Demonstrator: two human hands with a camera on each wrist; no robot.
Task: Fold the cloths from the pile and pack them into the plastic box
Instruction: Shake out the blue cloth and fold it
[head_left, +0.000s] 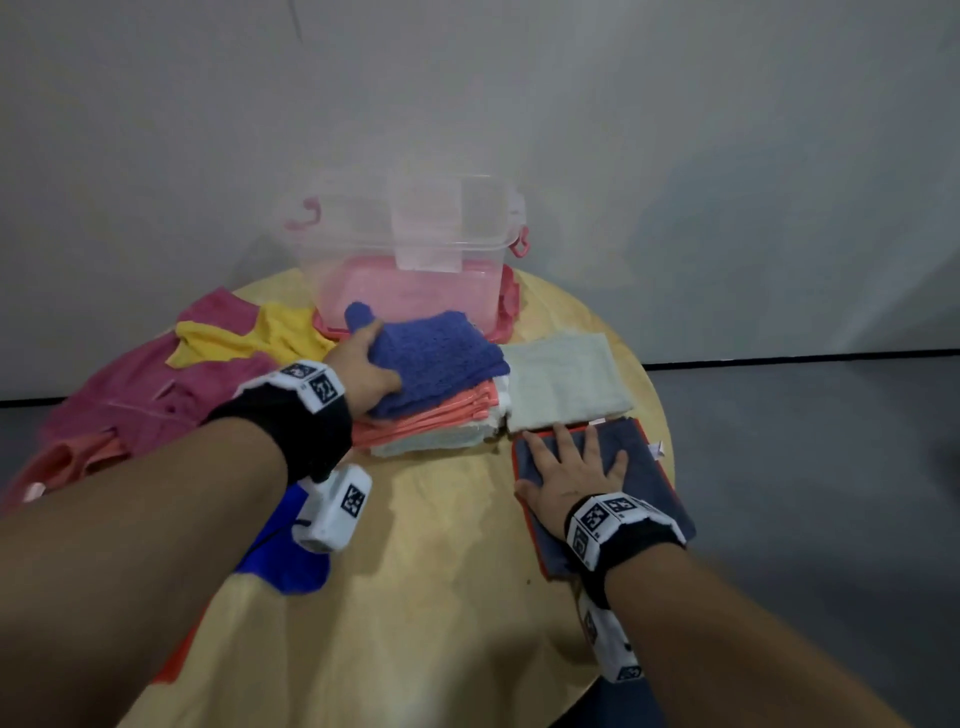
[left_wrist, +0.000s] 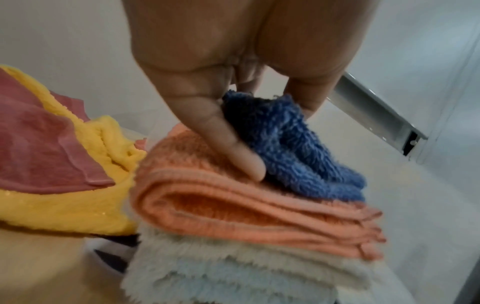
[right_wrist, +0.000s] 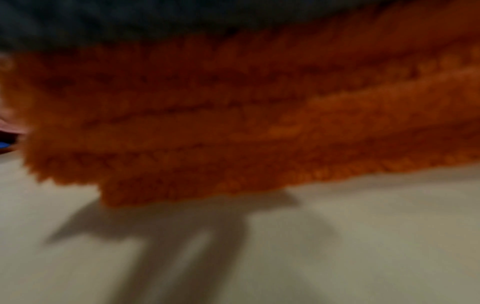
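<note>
A bare recording room: plain grey wall (head_left: 675, 130), dark floor (head_left: 805, 415), one round wooden table (head_left: 441, 597).

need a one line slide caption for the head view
Left hand grips a folded blue cloth atop a stack while the right hand presses flat on a grey cloth, plastic box behind.

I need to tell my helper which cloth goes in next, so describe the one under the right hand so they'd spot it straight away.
Start at the plastic box at the far side of the round table. Come toward the near right edge, past the pale green cloth, to the grey cloth under the flat right hand. It alone is dark grey with an orange border.
</note>
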